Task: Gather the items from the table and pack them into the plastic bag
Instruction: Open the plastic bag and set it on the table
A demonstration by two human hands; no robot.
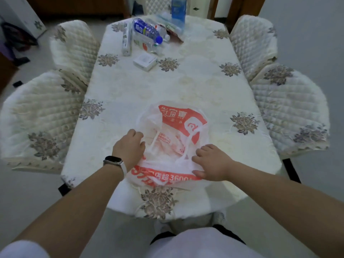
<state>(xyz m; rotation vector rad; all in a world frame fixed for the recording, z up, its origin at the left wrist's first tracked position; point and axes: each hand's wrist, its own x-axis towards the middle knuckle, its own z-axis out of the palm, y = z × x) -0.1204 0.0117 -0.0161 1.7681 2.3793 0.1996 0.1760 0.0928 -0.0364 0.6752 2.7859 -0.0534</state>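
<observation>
A white and red plastic bag (173, 140) lies open on the near part of the table (186, 86). My left hand (130, 148) grips the bag's left edge with curled fingers. My right hand (210, 161) holds the bag's right edge near a handle. At the far end lie a clear water bottle with a blue cap (147, 32), a long narrow box (127, 40), a flat white box (145, 62), a tall blue bottle (178, 12) and some clear wrappers (167, 28).
Quilted cream chairs stand on both sides: two on the left (72, 49) (39, 116) and two on the right (253, 41) (290, 110). The floral tablecloth covers the whole table. A dark object (16, 34) lies on the floor at far left.
</observation>
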